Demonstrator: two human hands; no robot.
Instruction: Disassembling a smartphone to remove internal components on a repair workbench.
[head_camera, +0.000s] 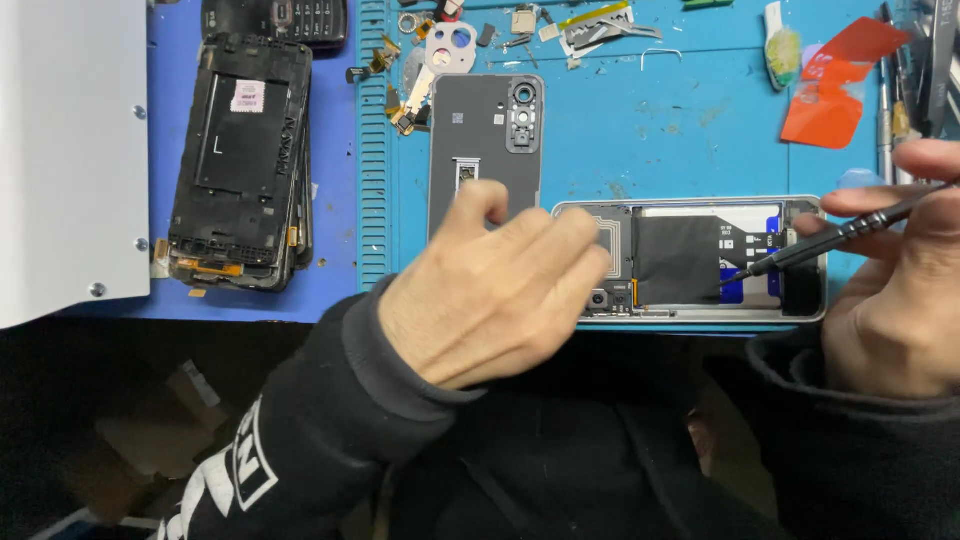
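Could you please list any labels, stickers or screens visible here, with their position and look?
Sticker: on the black phone frame, upper left; small square, white with pink print.
Red film: upper right on the blue mat; translucent orange-red, with white marks.
No lit screen is visible.

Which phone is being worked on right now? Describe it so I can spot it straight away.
Look at the blue work mat, along its near edge. The opened phone lies flat there on its long side between the left hand and the right hand, which holds a screwdriver tip to it. Unlike the dark back cover behind it, it has a silver frame.
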